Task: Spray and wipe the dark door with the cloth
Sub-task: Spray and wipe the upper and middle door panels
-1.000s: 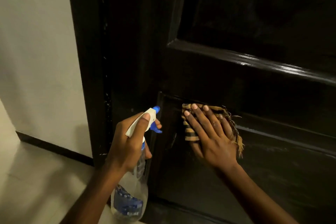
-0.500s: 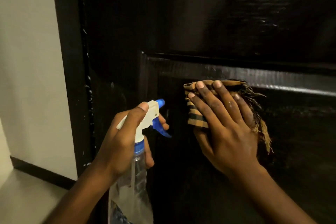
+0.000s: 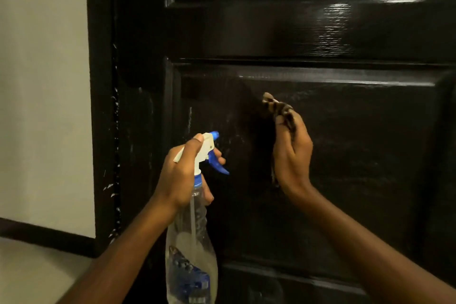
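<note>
The left hand point(image 3: 182, 175) gripped the neck of a clear spray bottle point(image 3: 195, 254), index finger laid along the white head and other fingers curled by the blue trigger, as seen from the head camera. The bottle stood nearly upright, its blue nozzle point(image 3: 214, 134) aimed forward at the recessed lower panel of the dark door point(image 3: 357, 168), which filled the view directly ahead of both hands. To the right of the nozzle and a little higher, the right hand point(image 3: 292, 153) clutched the striped cloth point(image 3: 276, 106) bunched in its fingers, close to the panel; whether the cloth touched the wood could not be told. The cloth hand appeared the nearer to the panel, seemingly leaving the nozzle's line clear. A pale wall point(image 3: 44, 81) flanked the frame at left.
</note>
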